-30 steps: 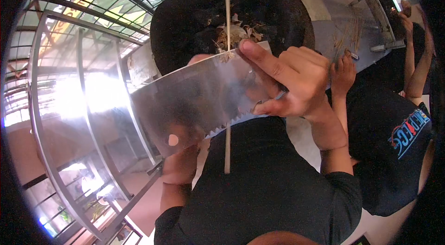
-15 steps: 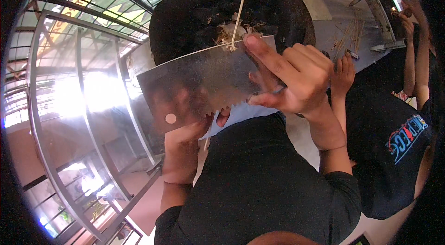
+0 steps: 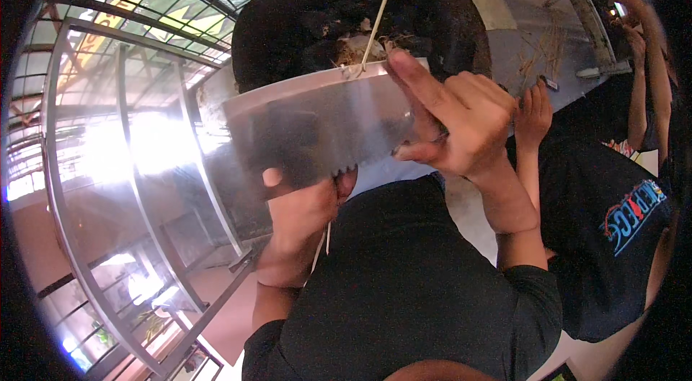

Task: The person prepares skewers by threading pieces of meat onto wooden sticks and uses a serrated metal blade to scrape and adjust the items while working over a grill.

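A wide, shiny metal blade (image 3: 324, 121) with a toothed lower edge and a round hole lies slantwise in front of me. My right hand (image 3: 468, 118) grips its right end, one digit along the upper edge and another at the teeth. Against the upper edge, a thin pale wooden stick (image 3: 378, 17) stands tilted, with a little curl of shaving at its foot. My left hand (image 3: 306, 211) is closed at the lower left, its fingers mostly hidden by the blade. Thin stick ends show below it, so it seems to hold the stick.
Beyond the blade is a black, rounded, seat-like surface (image 3: 288, 42) with shavings (image 3: 360, 49) on it. Blue cloth (image 3: 389, 175) covers my lap. A metal-framed glass case (image 3: 122, 136) stands left. At right sits another person (image 3: 605, 222), near a grey table (image 3: 519, 28) with loose thin sticks.
The stick's upper end has dropped lower. My left hand and the blade's left end have shifted slightly right, while the blade has tilted and reflects more light. My right hand has barely moved.
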Demonstrator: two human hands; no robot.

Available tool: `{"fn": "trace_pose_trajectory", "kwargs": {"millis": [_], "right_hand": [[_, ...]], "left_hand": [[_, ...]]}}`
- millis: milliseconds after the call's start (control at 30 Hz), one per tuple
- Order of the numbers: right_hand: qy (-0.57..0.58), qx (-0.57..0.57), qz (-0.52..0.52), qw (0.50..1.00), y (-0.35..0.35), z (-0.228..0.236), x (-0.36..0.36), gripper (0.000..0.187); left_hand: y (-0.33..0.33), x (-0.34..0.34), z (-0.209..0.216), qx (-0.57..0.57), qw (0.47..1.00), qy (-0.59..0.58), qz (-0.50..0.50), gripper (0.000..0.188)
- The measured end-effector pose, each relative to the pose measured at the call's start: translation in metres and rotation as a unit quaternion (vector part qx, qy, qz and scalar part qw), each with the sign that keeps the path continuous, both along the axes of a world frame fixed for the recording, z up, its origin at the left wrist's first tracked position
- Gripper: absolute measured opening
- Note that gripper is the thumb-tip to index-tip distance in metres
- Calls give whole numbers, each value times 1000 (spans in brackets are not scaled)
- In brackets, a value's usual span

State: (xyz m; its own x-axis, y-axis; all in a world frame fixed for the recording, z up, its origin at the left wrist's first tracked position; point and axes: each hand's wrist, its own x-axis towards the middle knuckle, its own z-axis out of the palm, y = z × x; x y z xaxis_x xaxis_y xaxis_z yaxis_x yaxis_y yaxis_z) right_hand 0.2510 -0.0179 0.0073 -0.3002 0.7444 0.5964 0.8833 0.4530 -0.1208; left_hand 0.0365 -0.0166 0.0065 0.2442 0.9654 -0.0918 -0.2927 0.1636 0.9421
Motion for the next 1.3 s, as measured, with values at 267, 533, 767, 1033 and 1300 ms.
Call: {"fn": "trace_pose_trajectory", "kwargs": {"millis": [267,533,767,1033,1300], "right_hand": [[74,8,-22,997,-5,-16,15,75],[10,-31,-8,999,-6,3,-5,77],[-21,13,-4,1000,0,10,-12,80],[-27,64,-40,997,-4,11,14,68],[-28,36,-24,999,-2,8,6,79]], "left_hand": [[1,-1,14,-5,997,-65,38,13],[-8,12,13,-24,994,-8,110,17],[-11,3,14,-51,993,13,102,29],[-12,-16,17,-32,993,14,110,20],[-10,-1,23,-97,991,95,4,18]]}}
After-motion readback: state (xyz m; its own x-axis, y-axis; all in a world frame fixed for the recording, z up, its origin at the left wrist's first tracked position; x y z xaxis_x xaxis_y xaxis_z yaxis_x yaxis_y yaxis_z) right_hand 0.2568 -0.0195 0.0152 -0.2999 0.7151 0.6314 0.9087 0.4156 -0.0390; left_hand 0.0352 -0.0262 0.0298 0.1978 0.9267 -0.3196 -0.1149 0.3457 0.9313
